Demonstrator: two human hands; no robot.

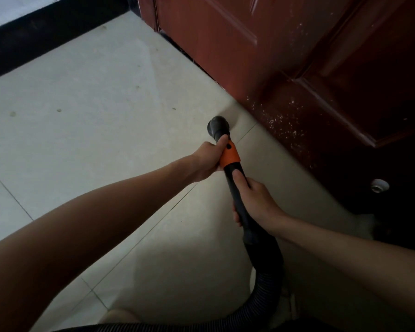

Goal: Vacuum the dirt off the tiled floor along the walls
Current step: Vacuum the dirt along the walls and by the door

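Note:
I hold a black vacuum wand (237,195) with an orange collar (230,155). Its round grey nozzle (218,127) points down at the pale tiled floor (94,92), close to the foot of a red-brown door (285,56). My left hand (207,161) grips the wand at the orange collar. Lower on the black tube, my right hand (254,200) is wrapped around it. The ribbed black hose (268,283) curves down and left past my body. Small dark specks of dirt (59,110) lie on the tiles to the left.
A black skirting strip (46,37) runs along the far wall at upper left. The door's lower panel is flecked with white marks (280,121). A round metal door stop (377,185) sits near the floor at right. Grout lines cross the tiles.

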